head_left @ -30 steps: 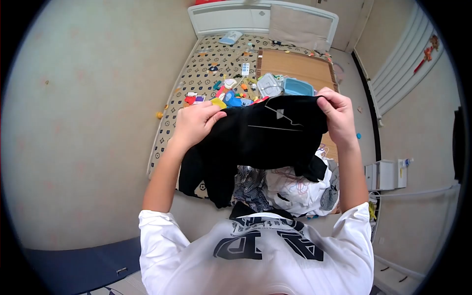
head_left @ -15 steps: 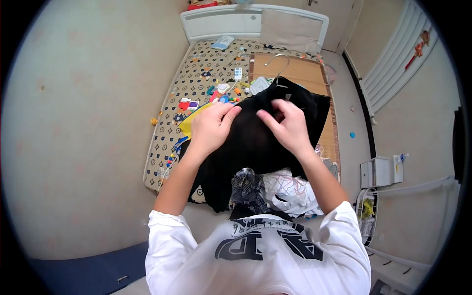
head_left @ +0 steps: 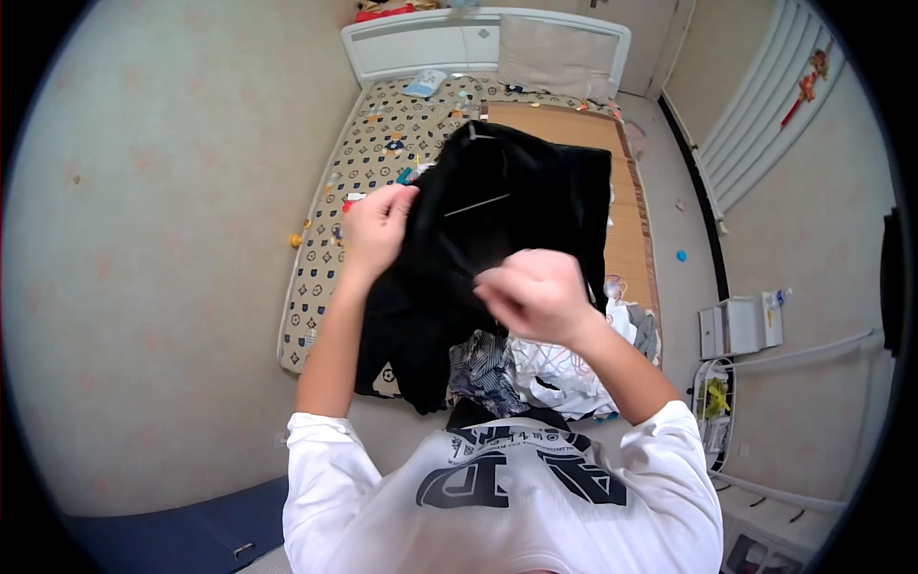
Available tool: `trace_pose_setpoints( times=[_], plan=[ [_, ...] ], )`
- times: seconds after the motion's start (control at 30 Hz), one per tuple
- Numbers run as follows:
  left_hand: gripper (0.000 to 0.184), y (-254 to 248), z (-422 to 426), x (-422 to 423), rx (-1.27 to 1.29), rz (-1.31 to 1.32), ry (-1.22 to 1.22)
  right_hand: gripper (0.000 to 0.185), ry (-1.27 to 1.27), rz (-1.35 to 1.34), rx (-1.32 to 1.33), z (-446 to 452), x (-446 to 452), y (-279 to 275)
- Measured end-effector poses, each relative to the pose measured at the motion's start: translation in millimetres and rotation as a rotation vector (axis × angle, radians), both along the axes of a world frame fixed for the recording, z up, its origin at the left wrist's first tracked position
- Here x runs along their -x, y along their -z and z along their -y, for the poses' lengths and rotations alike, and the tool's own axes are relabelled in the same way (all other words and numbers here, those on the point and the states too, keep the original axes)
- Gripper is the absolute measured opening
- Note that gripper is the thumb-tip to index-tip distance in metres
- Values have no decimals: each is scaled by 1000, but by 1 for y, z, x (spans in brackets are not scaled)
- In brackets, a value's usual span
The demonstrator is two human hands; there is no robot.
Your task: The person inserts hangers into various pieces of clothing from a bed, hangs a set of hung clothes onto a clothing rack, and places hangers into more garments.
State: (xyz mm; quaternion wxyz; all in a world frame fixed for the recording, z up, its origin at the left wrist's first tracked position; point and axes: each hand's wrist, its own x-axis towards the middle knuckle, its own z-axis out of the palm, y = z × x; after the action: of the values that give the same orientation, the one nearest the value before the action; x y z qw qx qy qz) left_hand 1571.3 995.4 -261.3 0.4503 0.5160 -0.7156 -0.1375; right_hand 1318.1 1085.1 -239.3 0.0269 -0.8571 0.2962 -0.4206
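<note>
A black garment [head_left: 564,206] hangs in front of me over the bed, its opening spread and facing up toward me. My left hand [head_left: 380,230] is closed on the garment's left edge. My right hand [head_left: 537,295] is closed at the near side of the opening, with the garment's edge at its fingers. Inside the opening a thin pale bar [head_left: 478,205] shows, part of a hanger; its hook is not visible. Below the garment lie a striped dark cloth [head_left: 485,368] and a white cloth pile [head_left: 564,373].
The patterned bed [head_left: 316,277] bears a brown mat [head_left: 626,230], small toys and a light pillow [head_left: 557,59] by the white headboard [head_left: 411,48]. At the right stand a white cabinet [head_left: 741,330] and a wire rack [head_left: 712,411]. A blue ball [head_left: 681,255] lies on the floor.
The garment's opening has turned toward me and spread, and the hanger's hook has dropped out of sight. My right hand has moved down and closed; my left has moved slightly left and up.
</note>
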Motion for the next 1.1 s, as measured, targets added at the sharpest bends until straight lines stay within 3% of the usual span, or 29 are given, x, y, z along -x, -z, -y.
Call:
trace_pose_setpoints(
  times=[0.03, 0.1, 0.2, 0.23, 0.3, 0.37, 0.4, 0.43, 0.53, 0.67, 0.73, 0.77, 0.83, 0.9, 0.97, 1.1],
  plan=[
    [27, -11, -3, -10, -23, -14, 8, 8, 10, 161, 64, 10, 11, 6],
    [23, -2, 10, -34, -28, -162, 153, 18, 302, 375, 112, 34, 41, 11],
    [17, -25, 3, -47, 3, -169, 150, 83, 576, 390, 86, 68, 70, 12],
    [16, -33, 1, -52, 28, -153, 154, 84, 581, 340, 44, 77, 75, 12],
    [19, -50, -6, -66, 45, -70, 74, 67, 544, 230, 144, 87, 77, 2],
    [22, -59, -12, -80, 114, 8, -12, 43, 135, 476, -432, 105, 68, 8],
    [25, -63, -18, -87, 165, 55, -88, 26, 80, 399, -298, 111, 52, 9],
    [27, -63, -22, -100, 182, 110, -203, 22, 66, 325, -271, 111, 36, 7],
    [26, -63, -45, -151, 246, 81, -293, 26, -65, 395, -300, 104, -18, 10],
    [22, -50, -106, -221, 290, -38, -404, 44, -338, 524, -616, 92, -71, 48],
    [17, -42, -139, -245, 294, -219, -460, 41, -351, 438, -768, 88, -91, 98],
    [23, -39, -154, -260, 289, -297, -455, 39, -358, 386, -866, 84, -101, 124],
    [27, -40, -181, -275, 302, -191, -540, 31, -413, 329, -1065, 60, -117, 159],
    [27, -39, -201, -286, 334, -188, -608, 35, -415, 156, -797, 46, -142, 226],
    [26, -33, -219, -306, 360, -165, -673, 44, -416, 119, -838, 10, -157, 241],
    [14, -21, -252, -341, 380, -163, -795, 37, -685, -1, -1066, -56, -179, 247]
  ],
)
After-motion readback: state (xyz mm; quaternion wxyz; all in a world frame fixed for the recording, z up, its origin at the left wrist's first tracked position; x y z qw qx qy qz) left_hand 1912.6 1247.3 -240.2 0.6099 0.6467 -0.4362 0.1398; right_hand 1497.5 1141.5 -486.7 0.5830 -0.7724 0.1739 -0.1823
